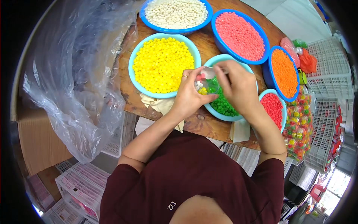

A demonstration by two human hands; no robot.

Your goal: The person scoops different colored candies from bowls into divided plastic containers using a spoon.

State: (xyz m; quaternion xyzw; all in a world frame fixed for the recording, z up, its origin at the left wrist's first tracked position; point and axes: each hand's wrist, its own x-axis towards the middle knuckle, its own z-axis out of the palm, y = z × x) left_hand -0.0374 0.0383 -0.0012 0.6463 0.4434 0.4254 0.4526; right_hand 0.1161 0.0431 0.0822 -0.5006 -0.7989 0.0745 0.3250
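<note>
My left hand [189, 92] is closed round a small clear plastic cup [213, 89], tilted over the bowl of green candies. Pink, white and yellow candies [201, 89] show inside the cup. Just above its rim is my right hand [238, 84], slightly blurred, with its fingers curled down and pressed together. Whatever those fingertips hold is hidden; a pale, translucent patch shows beside them at the cup's mouth. Green candies [223, 106] fill the light-blue bowl [220, 115] beneath both hands. To the left, yellow candies [163, 65] fill another light-blue bowl [134, 80].
Bowls of white [175, 14], pink [239, 36], orange [284, 73] and red candies [272, 109] surround the work spot on the wooden table [209, 128]. Plastic sheeting [78, 74] drapes at left. A cloth [162, 106] hangs over the front edge. Packed candies [299, 127] and crates [322, 134] stand right.
</note>
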